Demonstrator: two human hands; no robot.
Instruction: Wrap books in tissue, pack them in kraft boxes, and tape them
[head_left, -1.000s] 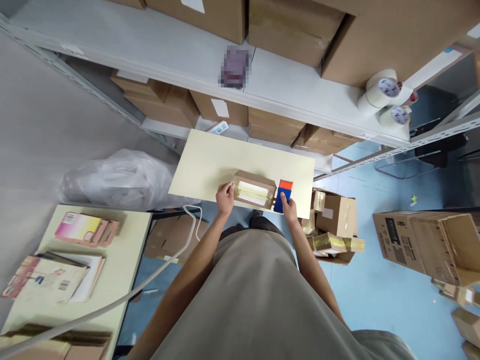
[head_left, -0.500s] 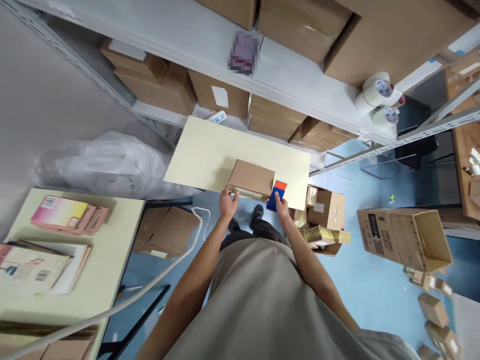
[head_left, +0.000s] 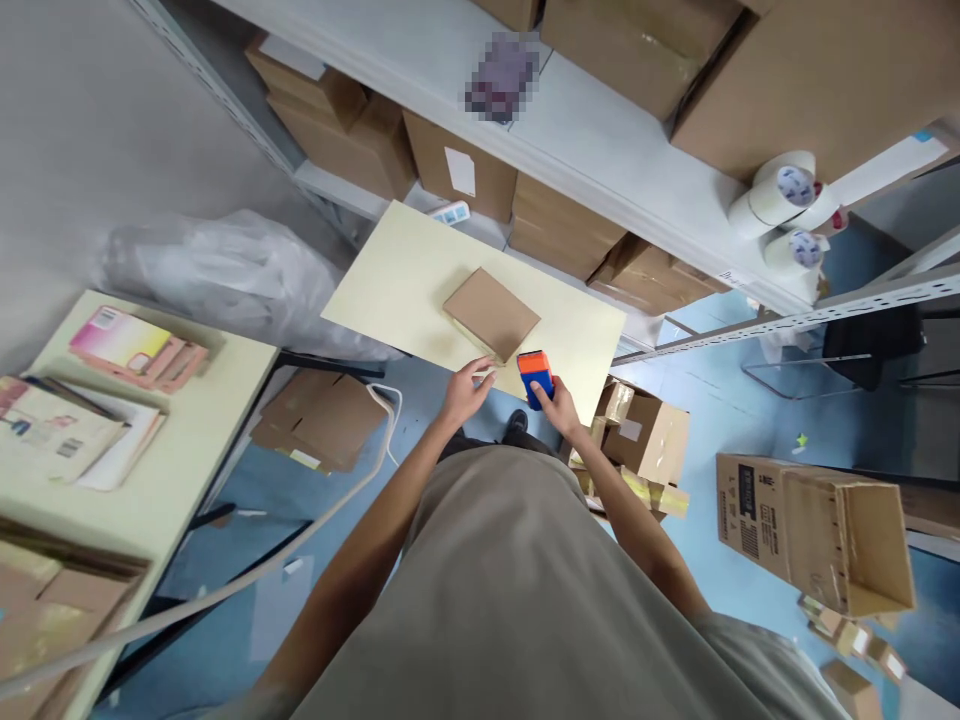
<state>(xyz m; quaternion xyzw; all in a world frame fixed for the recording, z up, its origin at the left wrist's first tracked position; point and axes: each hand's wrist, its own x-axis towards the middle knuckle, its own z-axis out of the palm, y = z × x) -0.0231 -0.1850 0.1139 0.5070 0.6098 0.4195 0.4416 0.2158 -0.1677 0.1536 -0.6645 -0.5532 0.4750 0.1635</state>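
A small brown cardboard box point(head_left: 492, 310) lies turned at an angle on the cream tabletop point(head_left: 375, 280), with clear tape along its front side. Beside its near corner is my left hand point(head_left: 466, 392), fingers stretched out and partly apart; whether the fingertips touch the box cannot be made out. My right hand point(head_left: 556, 405) is closed around a blue-and-orange hand-held block point(head_left: 535, 380), its thumb on the blue part. The block is just right of the box's near corner, orange end pointing away from me. Its exact kind does not show.
Ahead runs a metal shelf point(head_left: 600, 140) with large cartons and tape rolls point(head_left: 787, 205). Left is a second table point(head_left: 202, 400) with colourful packs and papers. A white hose point(head_left: 300, 545) crosses low on the left. Cartons point(head_left: 645, 440) stand on the floor at right.
The box has turned on the tabletop and sits farther from me. My left hand has come off its left corner. My right hand has tilted the blue-and-orange block and moved slightly left.
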